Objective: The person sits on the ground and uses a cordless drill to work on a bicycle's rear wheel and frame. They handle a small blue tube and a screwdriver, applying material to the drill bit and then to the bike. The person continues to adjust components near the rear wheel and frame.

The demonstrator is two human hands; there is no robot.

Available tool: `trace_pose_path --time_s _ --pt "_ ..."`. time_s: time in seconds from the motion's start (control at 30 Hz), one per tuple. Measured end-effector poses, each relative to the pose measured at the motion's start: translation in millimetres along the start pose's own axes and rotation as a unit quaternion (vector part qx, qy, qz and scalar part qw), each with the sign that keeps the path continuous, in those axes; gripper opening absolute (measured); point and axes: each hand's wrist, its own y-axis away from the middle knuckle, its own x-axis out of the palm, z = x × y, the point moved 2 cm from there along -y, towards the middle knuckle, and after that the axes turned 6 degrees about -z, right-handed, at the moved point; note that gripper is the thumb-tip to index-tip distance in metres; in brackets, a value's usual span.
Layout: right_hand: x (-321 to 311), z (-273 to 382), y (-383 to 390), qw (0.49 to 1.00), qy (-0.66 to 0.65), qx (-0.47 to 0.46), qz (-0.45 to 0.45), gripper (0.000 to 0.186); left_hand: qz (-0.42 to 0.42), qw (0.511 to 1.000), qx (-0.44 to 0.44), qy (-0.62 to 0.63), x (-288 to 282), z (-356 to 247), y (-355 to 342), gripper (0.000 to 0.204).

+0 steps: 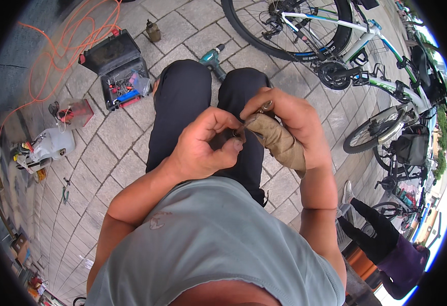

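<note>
Brown cloth [279, 142] is held in the right grip [296, 116], which I view curled inward, wrist bent. Left grip [203, 143] sits beside the cloth's upper end, forefinger and thumb narrow; I cannot tell what they pinch. Both forearms [144, 191] converge above the thighs [182, 92]. Green drill [212, 60] lies beyond both grips.

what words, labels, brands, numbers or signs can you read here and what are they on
Bike tyre: pale lettering, not copied out here.
White bike frame: markings, too small to read surely.
Grey shirt: faint mark, no legible words.
Anything else is too small or blurred.
</note>
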Motion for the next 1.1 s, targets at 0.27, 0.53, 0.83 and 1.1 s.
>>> trace_pose_path --time_s 0.27,0.53,0.83,1.1 --pt "8 0 2 0.998 0.046 0.033 0.012 0.003 -0.022 1.000 0.018 -0.001 -4 6 -1 0.027" --pt "22 -5 12 0.982 0.088 0.020 -0.164 0.013 -0.010 1.000 0.009 0.001 -4 5 -5 0.026" --pt "3 -8 12 0.982 0.000 0.037 -0.183 0.016 -0.034 0.999 0.035 -0.013 -8 4 -7 0.023" --pt "15 -11 10 0.990 0.018 0.063 -0.129 0.011 -0.028 0.999 0.021 -0.006 -9 3 -3 0.021"
